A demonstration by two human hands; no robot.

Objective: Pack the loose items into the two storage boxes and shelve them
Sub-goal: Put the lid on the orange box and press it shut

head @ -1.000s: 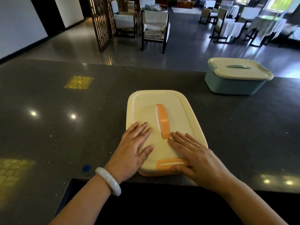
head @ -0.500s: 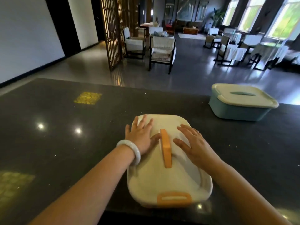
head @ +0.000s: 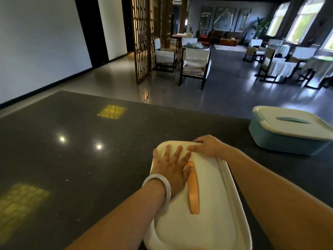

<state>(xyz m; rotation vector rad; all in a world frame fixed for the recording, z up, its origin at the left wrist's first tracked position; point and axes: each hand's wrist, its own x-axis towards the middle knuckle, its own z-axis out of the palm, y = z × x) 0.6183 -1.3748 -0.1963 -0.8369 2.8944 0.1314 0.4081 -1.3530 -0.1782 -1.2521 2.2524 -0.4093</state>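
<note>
Left hand (head: 171,166) lies flat and spread on the cream lid (head: 207,213), fingers pointing to 12 o'clock, thumb touching the orange handle (head: 193,188); a white bangle (head: 162,186) circles the wrist. Right hand (head: 207,145) curls over the lid's far edge at 1 o'clock, its fingertips hidden behind the rim, so how firmly it grips cannot be told. Under the lid, the box is almost wholly hidden, and the near end is cut off by the frame. On the dark counter (head: 72,159), the blue box (head: 288,139) sits lidded at 2 o'clock, well apart, partly cropped.

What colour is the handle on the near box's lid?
Orange handle, seen in the head view.
</note>
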